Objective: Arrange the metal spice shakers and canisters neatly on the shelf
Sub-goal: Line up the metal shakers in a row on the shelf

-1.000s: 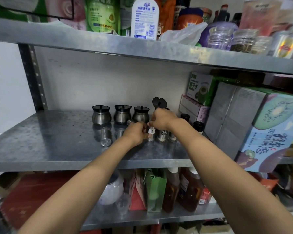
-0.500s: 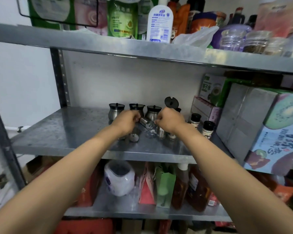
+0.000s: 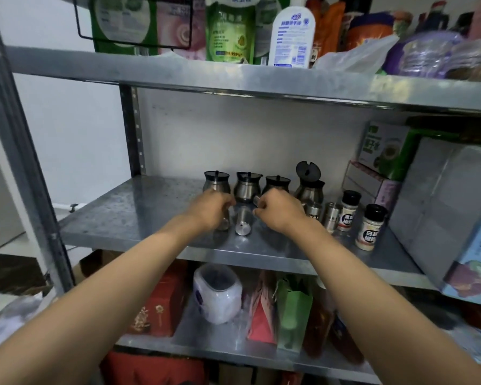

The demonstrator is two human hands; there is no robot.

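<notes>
On the middle metal shelf (image 3: 139, 218), four steel canisters with black lids stand in a row at the back: one at the left (image 3: 216, 182), a second (image 3: 247, 186), a third (image 3: 278, 182), and a fourth (image 3: 311, 188) with its lid flipped up. A small steel shaker (image 3: 243, 223) lies on its side between my hands. My left hand (image 3: 210, 211) is curled over a small shaker (image 3: 224, 224) whose lower end shows beneath it. My right hand (image 3: 279, 209) is closed on a small metal shaker (image 3: 257, 200), mostly hidden. Two steel shakers (image 3: 332, 219) stand upright to the right.
Two plastic spice bottles with black caps (image 3: 350, 211) (image 3: 372, 227) stand right of the shakers. Cardboard boxes (image 3: 439, 207) fill the shelf's right end. The upper shelf (image 3: 178, 70) holds bottles and pouches. The lower shelf holds a white jar (image 3: 217, 293), bags and bottles.
Both hands have moved left along the shelf, away from the upright shakers, and now flank the shaker lying on its side. My view has shifted too.
</notes>
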